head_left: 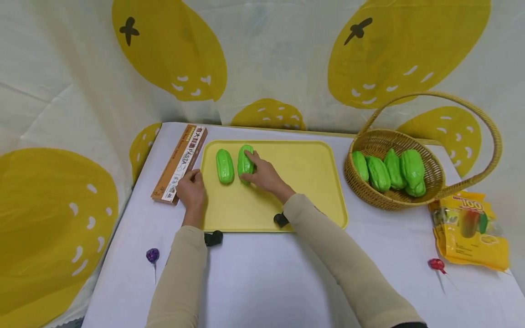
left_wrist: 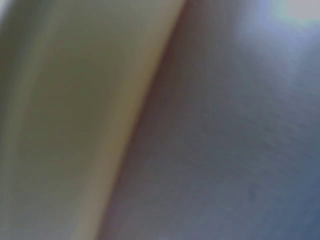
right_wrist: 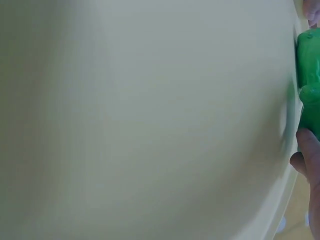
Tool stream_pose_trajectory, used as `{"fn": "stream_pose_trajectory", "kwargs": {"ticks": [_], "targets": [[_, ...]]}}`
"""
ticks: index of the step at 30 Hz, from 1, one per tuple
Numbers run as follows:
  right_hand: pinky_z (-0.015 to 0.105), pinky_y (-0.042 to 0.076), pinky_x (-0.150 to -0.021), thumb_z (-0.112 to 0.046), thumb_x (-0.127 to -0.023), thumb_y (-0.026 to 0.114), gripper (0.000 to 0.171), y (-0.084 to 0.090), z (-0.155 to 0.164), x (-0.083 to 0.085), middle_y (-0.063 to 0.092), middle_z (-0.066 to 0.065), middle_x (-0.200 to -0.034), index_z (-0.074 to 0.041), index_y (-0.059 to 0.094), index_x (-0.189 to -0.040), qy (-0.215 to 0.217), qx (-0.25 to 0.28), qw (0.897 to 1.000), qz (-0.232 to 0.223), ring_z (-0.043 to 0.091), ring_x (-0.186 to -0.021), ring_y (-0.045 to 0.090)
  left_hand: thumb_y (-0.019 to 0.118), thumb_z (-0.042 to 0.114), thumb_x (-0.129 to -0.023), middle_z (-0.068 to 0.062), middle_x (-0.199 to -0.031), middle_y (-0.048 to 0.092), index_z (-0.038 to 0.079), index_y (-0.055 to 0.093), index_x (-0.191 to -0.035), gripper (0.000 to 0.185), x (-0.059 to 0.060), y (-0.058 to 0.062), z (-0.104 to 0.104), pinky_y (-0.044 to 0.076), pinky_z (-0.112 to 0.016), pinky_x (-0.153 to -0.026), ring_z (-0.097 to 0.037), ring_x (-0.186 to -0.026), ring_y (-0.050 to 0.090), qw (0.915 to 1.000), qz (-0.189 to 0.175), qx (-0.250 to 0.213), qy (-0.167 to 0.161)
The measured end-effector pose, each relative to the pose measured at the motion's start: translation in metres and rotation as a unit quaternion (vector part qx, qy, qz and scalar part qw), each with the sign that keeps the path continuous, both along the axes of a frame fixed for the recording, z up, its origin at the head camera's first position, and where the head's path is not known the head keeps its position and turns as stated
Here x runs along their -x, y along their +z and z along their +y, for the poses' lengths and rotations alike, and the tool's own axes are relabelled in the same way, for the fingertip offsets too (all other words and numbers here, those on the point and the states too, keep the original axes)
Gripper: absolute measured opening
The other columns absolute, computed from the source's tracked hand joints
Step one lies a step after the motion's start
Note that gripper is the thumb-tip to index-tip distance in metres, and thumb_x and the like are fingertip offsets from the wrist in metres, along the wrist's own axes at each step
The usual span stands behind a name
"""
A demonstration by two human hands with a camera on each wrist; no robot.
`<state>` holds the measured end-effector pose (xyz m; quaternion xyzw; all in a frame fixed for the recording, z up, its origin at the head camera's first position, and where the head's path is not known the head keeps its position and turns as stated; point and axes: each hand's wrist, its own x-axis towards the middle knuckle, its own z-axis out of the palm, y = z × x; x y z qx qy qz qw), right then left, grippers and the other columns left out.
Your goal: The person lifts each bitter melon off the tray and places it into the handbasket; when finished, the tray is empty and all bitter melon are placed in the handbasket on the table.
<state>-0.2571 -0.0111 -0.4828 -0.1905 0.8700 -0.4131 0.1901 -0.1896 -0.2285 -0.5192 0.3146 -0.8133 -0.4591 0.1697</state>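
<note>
On the yellow tray, the right hand has its grip clamped on one green gourd, with a second gourd lying just left of it, close but apart. Further left, the left hand rests with fingers curled at the tray's left edge, touching the one pasta box beside it. Well to the right of both hands, a wicker basket holds four more gourds, and two lollipops lie on the worktop.
</note>
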Motion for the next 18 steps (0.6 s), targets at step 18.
{"fn": "stream_pose_trajectory", "kwargs": {"ticks": [18], "targets": [[0.043, 0.034, -0.123, -0.025, -0.094, 0.073, 0.084, 0.011, 0.026, -0.009, 0.013, 0.014, -0.172, -0.023, 0.025, -0.163, -0.004, 0.043, 0.999, 0.023, 0.033, -0.152, 0.035, 0.060, 0.015, -0.102, -0.019, -0.121, 0.073, 0.004, 0.074, -0.121, 0.026, 0.000, 0.001, 0.001, 0.051, -0.050, -0.103, -0.039, -0.115, 0.067, 0.9999, 0.006, 0.009, 0.005]]}}
